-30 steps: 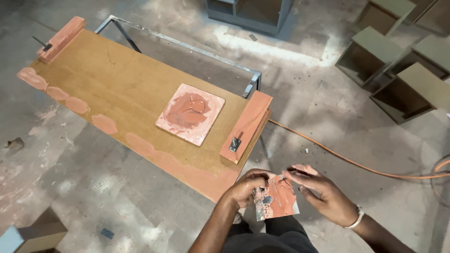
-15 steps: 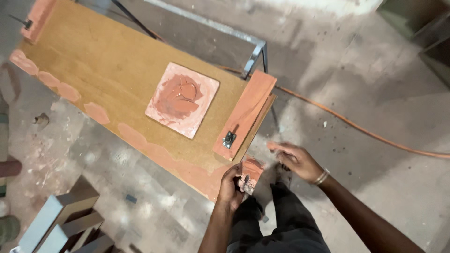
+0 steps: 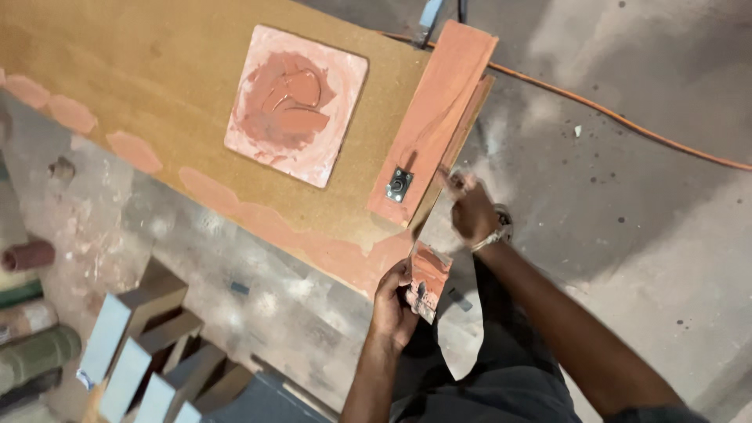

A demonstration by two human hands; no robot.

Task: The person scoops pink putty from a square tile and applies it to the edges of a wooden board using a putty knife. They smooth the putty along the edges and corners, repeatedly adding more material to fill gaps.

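Far left, floor: a reddish roll (image 3: 27, 255) and a green roll (image 3: 39, 352), lying near each other. Beside them, several grey-blue open boxes (image 3: 141, 345) in a row on the concrete floor (image 3: 627, 258).

Centre left to centre: a long brown board (image 3: 141, 86) with pinkish filler patches along its near edge. On it lies a square tile (image 3: 298, 106) smeared with reddish-brown putty.

Centre right: a reddish wooden strip (image 3: 435, 117) fixed across the board's end, with a small metal fitting (image 3: 399, 185) near its lower end.

Centre, below the board's corner: left hand (image 3: 394, 301), fingers closed around a putty-smeared flat scraper (image 3: 428, 280), held upright just beside the board's near corner.

Right of it: right hand (image 3: 474, 211), bracelet at the wrist, closed on a small tool (image 3: 453, 177) too blurred to identify, its tip at the end edge of the strip.

Far right: an orange cable (image 3: 627, 125) running across the floor.
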